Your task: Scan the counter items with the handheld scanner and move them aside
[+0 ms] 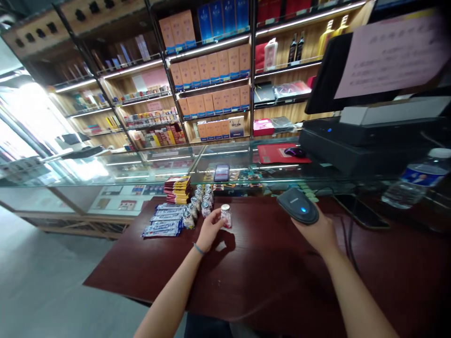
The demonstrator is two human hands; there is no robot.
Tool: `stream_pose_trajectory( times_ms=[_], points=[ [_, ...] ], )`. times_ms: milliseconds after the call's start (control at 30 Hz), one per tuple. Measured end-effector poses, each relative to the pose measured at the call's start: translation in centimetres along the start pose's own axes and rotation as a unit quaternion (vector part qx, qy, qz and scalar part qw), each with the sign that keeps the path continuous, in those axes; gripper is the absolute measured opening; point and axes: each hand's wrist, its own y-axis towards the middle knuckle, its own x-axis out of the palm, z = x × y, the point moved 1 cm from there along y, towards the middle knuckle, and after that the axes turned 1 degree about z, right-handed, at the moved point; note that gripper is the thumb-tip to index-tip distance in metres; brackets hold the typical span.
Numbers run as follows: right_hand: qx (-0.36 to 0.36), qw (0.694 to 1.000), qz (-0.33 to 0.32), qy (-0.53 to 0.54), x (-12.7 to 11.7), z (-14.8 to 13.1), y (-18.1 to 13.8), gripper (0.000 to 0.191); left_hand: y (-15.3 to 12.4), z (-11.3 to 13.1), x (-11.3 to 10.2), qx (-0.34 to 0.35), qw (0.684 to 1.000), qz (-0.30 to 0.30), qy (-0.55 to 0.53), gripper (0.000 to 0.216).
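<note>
Two grips: small jar (pixel 226 217) pinched by the left hand (pixel 210 230) at frame centre; scanner (pixel 298 206) grasped by the right hand (pixel 321 230), right of centre.
Tabletop (pixel 260 263): dark red-brown, bordered above by the glass counter (pixel 169 162).
Upper centre: orange boxes (pixel 213 66) are shelved.
Pink sheet (pixel 387 58): printed, upper right, too blurred to be read.

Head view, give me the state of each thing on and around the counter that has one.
Left hand: closed on the small jar
Small jar: upright, lid on
Right hand: wrapped around the scanner
Scanner: blue light lit
Other jars: standing grouped, lids on
Blue-and-white packets: lying flat
Maroon-and-yellow packets: stacked
Mouse: lit
Water bottle: capped
Shelf lights: on
</note>
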Motion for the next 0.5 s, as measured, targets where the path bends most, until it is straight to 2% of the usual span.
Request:
stream_pose_trajectory(
  times_ms=[100, 200, 367, 500],
  points=[
    [-0.028, 0.999, -0.022, -0.002, 0.6, -0.9, -0.6, 0.043, -0.1, 0.7, -0.7, -0.012, 0.997, -0.026, -0.068, 0.049],
    [-0.069, 0.996, -0.059, 0.0, 0.9, -1.9, -1.0, 0.042, 0.0, 1.2, -1.1, -0.053, 0.985, -0.041, -0.158, 0.052],
    [-0.097, 0.991, -0.089, 0.029, 1.1, -3.7, -1.5, 0.046, 0.3, 1.5, -2.1, -0.109, 0.953, 0.02, -0.281, 0.036],
    [-0.119, 0.982, -0.13, 0.063, 1.4, -4.9, -2.3, 0.051, 0.8, 1.3, -2.8, -0.127, 0.935, 0.057, -0.326, 0.029]
  ],
)
